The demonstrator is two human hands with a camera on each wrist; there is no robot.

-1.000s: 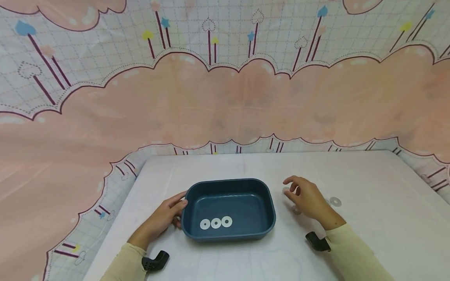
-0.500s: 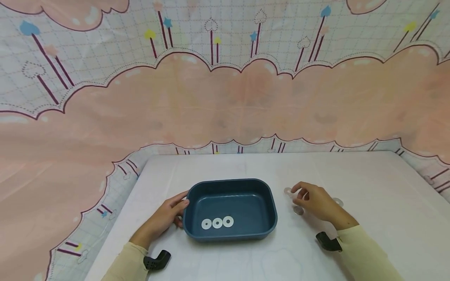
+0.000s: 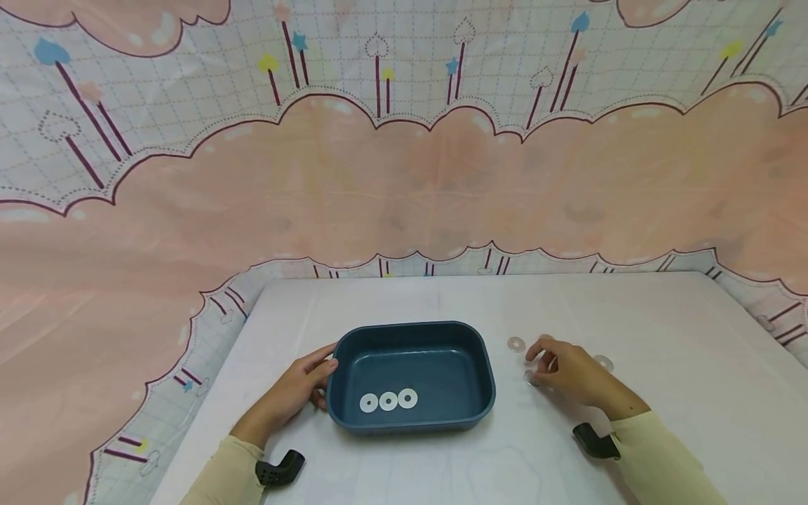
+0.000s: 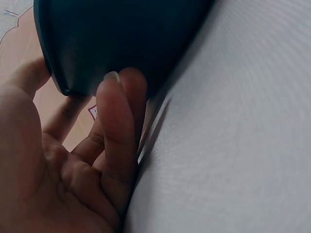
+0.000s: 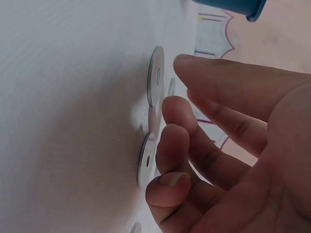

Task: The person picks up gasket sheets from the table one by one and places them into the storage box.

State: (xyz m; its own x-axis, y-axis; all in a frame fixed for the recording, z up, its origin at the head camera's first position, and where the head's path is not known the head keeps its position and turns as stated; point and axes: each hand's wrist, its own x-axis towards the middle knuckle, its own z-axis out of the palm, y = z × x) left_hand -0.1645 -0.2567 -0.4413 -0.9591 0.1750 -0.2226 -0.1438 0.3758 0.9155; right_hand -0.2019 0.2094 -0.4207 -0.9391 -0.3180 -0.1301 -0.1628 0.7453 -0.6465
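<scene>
A dark blue tray [image 3: 481, 365] stands in the middle of the white table, with three white washers [image 3: 388, 401] in a row on its floor. My left hand [image 3: 323, 370] rests against the tray's left wall, fingers [image 4: 116, 111] straight on the outside and thumb near the rim. My right hand [image 3: 538, 360] hovers low over loose washers to the right of the tray, fingers loosely bent, gripping nothing. In the right wrist view its fingertips [image 5: 176, 110] are close beside two flat washers [image 5: 155, 77] [image 5: 145, 161]. One washer [image 3: 516, 344] lies just left of it, another [image 3: 604, 363] to its right.
The white table [image 3: 682, 393] sits against a pink and white patterned cloth [image 3: 404, 182] that hangs behind and drapes round its edges. A washer [image 3: 530, 377] shows partly under the right hand. Black wrist camera mounts [image 3: 280, 468] sit near both sleeves.
My right hand has drifted right and towards me, and lowered onto the loose washers. The left hand, the tray and the three washers inside it have stayed put.
</scene>
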